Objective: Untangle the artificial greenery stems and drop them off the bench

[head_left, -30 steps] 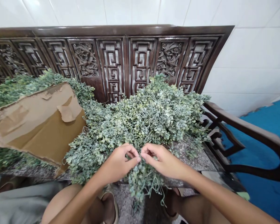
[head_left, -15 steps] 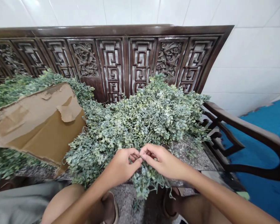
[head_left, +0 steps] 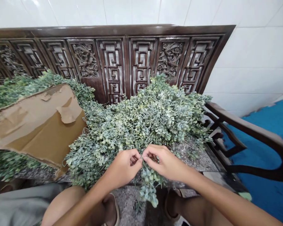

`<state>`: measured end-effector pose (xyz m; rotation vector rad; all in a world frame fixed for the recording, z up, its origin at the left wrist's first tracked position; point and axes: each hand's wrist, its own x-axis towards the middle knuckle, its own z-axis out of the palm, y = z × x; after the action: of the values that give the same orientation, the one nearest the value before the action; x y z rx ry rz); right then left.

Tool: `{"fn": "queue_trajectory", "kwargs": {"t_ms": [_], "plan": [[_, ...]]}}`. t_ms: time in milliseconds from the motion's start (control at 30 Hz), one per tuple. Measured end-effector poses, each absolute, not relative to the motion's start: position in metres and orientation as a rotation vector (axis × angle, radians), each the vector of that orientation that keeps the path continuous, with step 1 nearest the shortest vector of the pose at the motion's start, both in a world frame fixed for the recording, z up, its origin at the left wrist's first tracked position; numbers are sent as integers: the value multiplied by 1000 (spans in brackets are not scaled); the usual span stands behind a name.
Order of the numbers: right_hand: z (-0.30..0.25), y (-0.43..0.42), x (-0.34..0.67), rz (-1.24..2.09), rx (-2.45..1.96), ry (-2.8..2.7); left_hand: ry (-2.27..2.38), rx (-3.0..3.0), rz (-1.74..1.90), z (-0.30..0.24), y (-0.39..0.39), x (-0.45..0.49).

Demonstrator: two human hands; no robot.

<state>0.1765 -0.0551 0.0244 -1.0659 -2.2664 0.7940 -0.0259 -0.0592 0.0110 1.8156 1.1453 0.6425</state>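
A big heap of artificial leafy greenery [head_left: 141, 119], pale green and bluish, lies on the bench in front of me. At its front edge my left hand [head_left: 128, 164] and my right hand [head_left: 158, 161] meet, thumb and forefinger of each pinched together. Between the fingertips is the thin stem of a leafy sprig [head_left: 149, 185], which hangs below them with its leaves pointing down. The exact spot where the stem is gripped is partly covered by the fingers.
A torn piece of cardboard [head_left: 40, 125] rests on the greenery at left. The dark carved wooden backrest [head_left: 126, 62] stands behind, with an armrest [head_left: 247, 128] at right. Blue material [head_left: 269, 125] lies beyond it. A grey-clad leg [head_left: 25, 201] shows at lower left.
The hanging sprig has shifted slightly right and now hangs narrower and a little lower. Both hands stay pinched in nearly the same place.
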Motion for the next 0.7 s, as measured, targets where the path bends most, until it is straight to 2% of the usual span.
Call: {"fn": "queue_trajectory", "kwargs": {"t_ms": [233, 333, 500, 700], "plan": [[20, -59, 172, 641, -1004, -2305, 1111, 1752, 733, 11, -58, -23], [16, -55, 171, 621, -1032, -2309, 1067, 1730, 656, 15, -62, -23], [12, -40, 181, 702, -1117, -2253, 963, 1672, 441, 16, -62, -31], [13, -33, 198, 802, -1255, -2020, 1085, 1711, 509, 29, -43, -50]]}}
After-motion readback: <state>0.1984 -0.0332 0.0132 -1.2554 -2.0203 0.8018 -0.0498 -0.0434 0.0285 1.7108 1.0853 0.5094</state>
